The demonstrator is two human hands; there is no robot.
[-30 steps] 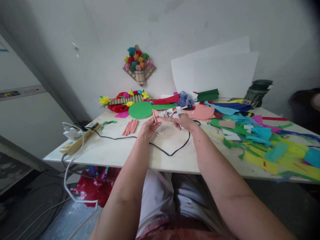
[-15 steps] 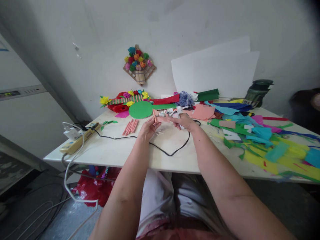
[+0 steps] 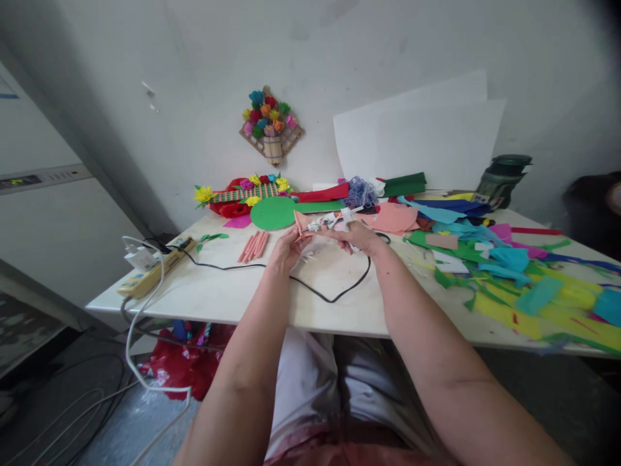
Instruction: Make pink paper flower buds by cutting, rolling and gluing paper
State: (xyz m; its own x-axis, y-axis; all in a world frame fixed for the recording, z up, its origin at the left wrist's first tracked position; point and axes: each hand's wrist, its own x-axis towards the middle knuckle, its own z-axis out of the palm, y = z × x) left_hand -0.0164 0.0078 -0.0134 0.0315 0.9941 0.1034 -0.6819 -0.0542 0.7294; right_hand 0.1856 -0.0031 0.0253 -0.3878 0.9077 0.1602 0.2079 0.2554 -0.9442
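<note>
My left hand (image 3: pixel 290 248) is closed on a small salmon paper piece (image 3: pixel 297 220), pinching its lower end. In my right hand (image 3: pixel 359 237) is a white hot glue gun (image 3: pixel 346 219), its nozzle pointing left at the paper and close to it. Whether nozzle and paper touch I cannot tell. A white glue stick juts from the gun's back. Its black cord (image 3: pixel 331 301) loops over the table. Several salmon paper rolls (image 3: pixel 253 246) lie left of my left hand. Behind the hands rests a green round card (image 3: pixel 272 213).
Coloured paper scraps (image 3: pixel 514 272) cover the right of the white table (image 3: pixel 204 301). A dark green bottle (image 3: pixel 499 184) stands at the back right. A power strip (image 3: pixel 155 272) sits on the left edge. Green paper leaves (image 3: pixel 212 238) lie near it. A paper flower basket (image 3: pixel 272 129) hangs on the wall.
The salmon paper piece has tilted slightly, its upper end leaning further left. Both hands keep nearly the same place and hold the same things.
</note>
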